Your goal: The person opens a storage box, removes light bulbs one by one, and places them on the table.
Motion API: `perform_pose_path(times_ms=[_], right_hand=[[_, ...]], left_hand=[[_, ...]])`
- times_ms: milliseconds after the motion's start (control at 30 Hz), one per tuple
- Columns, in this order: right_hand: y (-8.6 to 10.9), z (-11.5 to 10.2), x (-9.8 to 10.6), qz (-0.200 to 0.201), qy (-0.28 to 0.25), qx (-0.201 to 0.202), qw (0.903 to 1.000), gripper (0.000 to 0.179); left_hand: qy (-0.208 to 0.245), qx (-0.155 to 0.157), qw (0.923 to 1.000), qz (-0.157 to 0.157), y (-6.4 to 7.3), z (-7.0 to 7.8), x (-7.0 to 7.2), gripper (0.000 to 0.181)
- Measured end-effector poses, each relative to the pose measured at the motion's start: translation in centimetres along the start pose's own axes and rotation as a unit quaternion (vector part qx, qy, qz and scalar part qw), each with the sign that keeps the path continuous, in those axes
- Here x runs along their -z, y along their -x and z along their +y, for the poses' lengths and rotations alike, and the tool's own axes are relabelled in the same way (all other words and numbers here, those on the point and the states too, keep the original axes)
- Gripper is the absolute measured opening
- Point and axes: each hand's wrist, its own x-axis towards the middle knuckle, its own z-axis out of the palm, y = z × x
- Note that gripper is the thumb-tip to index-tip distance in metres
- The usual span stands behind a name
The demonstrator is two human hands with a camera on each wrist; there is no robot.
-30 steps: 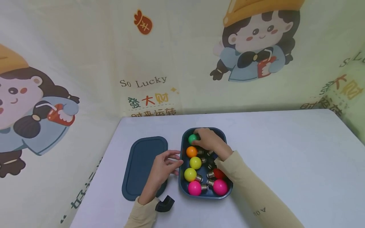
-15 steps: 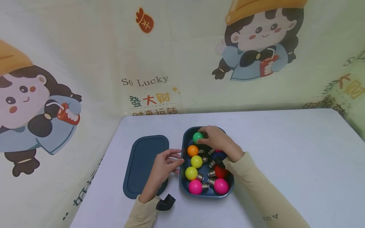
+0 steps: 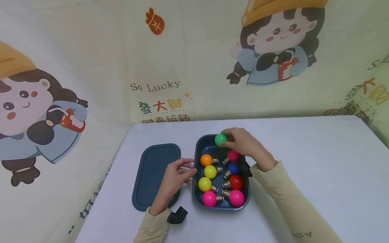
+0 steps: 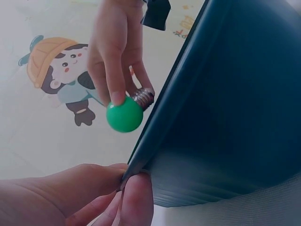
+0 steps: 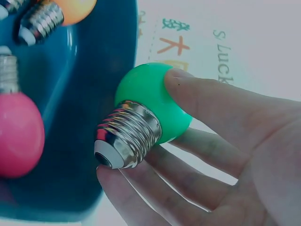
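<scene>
Green bulb at the tray's far end, pinched in right hand.
Left hand pinches tray's rim; best brace there, hold bulb lightly, base clear of edge.

Left forearm, sleeved: angled up from lower edge, left of centre. Left hand: near frame centre, thumb and fingers pinching. Right forearm, sleeved: diagonal from lower right. Right hand: right of centre, pointing left, thumb and fingers gripping.
</scene>
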Motion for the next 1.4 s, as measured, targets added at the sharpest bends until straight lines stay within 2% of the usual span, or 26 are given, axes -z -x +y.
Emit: perform_pose_path(times_ms=[800,1200,1400], right_hand=[[2.5,2.3,2.5,0.027,0.028,-0.006,0.9992,0.038],[3.3,4.9,3.4,0.043,0.024,-0.006,0.9988,0.041],[3.7,6.0,3.5,0.036,0.027,-0.016,0.9989,0.039]], left_hand=[[0.000,0.006,1.0000,0.005,0.1,0.0,-0.1,0.036],[0.008,0.003,1.0000,0.005,0.1,0.1,0.0,0.037],[0.010,0.002,0.9999,0.003,0.1,0.0,-0.1,0.036]])
